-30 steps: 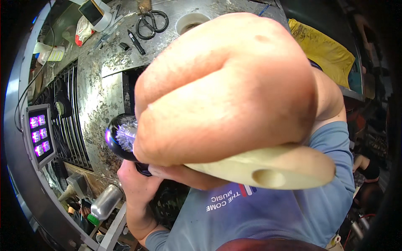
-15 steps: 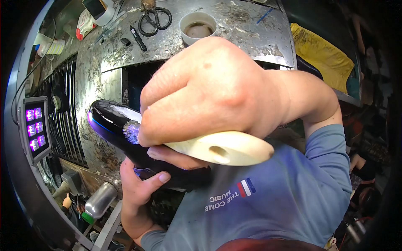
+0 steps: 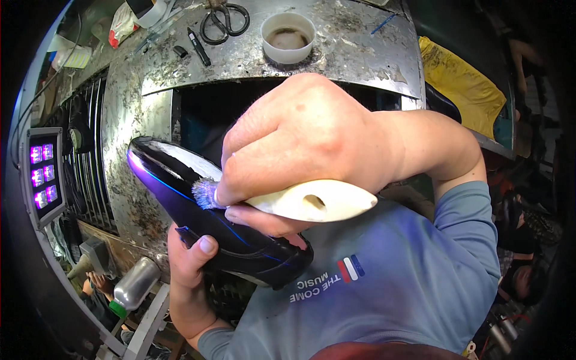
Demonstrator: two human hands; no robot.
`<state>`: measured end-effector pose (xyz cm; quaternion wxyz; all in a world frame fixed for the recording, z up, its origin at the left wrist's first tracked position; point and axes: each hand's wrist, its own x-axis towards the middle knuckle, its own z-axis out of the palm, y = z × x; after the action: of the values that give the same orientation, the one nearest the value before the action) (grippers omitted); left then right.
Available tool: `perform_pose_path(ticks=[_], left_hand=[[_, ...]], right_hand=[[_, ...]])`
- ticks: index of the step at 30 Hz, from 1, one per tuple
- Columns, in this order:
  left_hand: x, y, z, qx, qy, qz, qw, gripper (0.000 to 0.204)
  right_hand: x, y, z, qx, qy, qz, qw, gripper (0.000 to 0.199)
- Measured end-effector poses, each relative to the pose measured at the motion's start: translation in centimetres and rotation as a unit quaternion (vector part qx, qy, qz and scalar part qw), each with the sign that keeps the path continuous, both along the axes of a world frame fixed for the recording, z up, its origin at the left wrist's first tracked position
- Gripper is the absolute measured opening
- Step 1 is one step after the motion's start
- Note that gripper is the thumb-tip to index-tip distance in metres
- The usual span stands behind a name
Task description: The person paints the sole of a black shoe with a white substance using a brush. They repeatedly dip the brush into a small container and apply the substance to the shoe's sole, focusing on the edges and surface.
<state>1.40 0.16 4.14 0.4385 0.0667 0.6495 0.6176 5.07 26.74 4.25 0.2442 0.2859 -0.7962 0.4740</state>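
Observation:
My left hand (image 3: 187,259) is closed round a glossy black shoe (image 3: 237,243), its thumb over the near side. The toe points to the upper left and the heel lies close to my shirt. Gripped in my right hand (image 3: 306,135) is a brush (image 3: 342,201) with a cream-coloured handle that has a hole near its end. Its bristles touch the shoe around the middle of its length. A whitish, wet-looking band runs along the far side from the toe; my right hand hides the rest of that side.
Beyond my hands, a worn metal bench bears a white cup (image 3: 288,37) of murky liquid, scissors (image 3: 225,24) and a black marker (image 3: 198,47). A purple-lit lamp panel (image 3: 45,174) stands left. A metal bottle (image 3: 137,285) is at lower left, a yellow cloth (image 3: 462,87) at right.
The brush and my right hand have moved slightly right and nearer to me, uncovering more of the whitish band. The shoe's heel now shows, and the shoe is tilted a little differently.

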Motion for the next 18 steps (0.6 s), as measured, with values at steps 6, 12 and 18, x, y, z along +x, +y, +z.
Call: perform_pose_path(ticks=[6, 12, 18], left_hand=[[0.4, 0.1, -0.6, 0.030, -0.001, 0.045, 0.999, 0.077], [0.4, -2.3, -3.1, 0.041, 0.018, 0.063, 0.997, 0.070], [0.6, -3.6, -5.8, 0.050, 0.037, 0.101, 0.993, 0.058]], right_hand=[[0.5, 0.1, -0.4, -0.001, -0.048, 0.028, 0.998, 0.019], [-0.3, 3.3, -0.6, -0.065, -0.067, -0.060, 0.994, 0.016], [-2.1, 12.8, -2.9, 0.074, -0.174, -0.293, 0.937, 0.022]])
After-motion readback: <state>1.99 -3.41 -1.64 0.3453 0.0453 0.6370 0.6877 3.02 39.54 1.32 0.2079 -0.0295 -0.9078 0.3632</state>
